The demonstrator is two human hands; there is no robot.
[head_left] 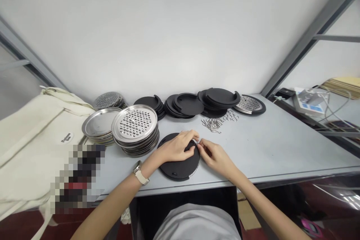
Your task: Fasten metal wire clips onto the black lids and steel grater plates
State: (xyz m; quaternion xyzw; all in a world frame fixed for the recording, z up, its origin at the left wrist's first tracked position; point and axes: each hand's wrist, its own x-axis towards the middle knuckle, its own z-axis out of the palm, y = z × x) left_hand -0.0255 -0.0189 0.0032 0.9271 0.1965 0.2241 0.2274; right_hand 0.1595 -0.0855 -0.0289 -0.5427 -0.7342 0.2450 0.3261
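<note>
Grey worktop [275, 157], one. Cream cloth bag [25, 135], one, at its left end. Metal plates, three piles: perforated front pile [135, 123], plain-topped pile [101, 123] beside it, perforated rear pile [108, 100]. Black round holders [191, 104], three groups along the back. Perforated plate in a black holder [247, 104], one, back right. Black disc [180, 167], one, flat near the front edge, right of the front pile, a bright edge along its right side. Pale-strapped watch [141, 177], one, left wrist. Wire hooks [212, 124] and metal rings [231, 115], one heap each; counts cannot be told. Left hand [178, 147]: palm down across the disc, fingers bent; whether it grasps cannot be told. Right hand [216, 157]: from the right, thumb and forefinger close together at the rim; anything between them cannot be made out.
</note>
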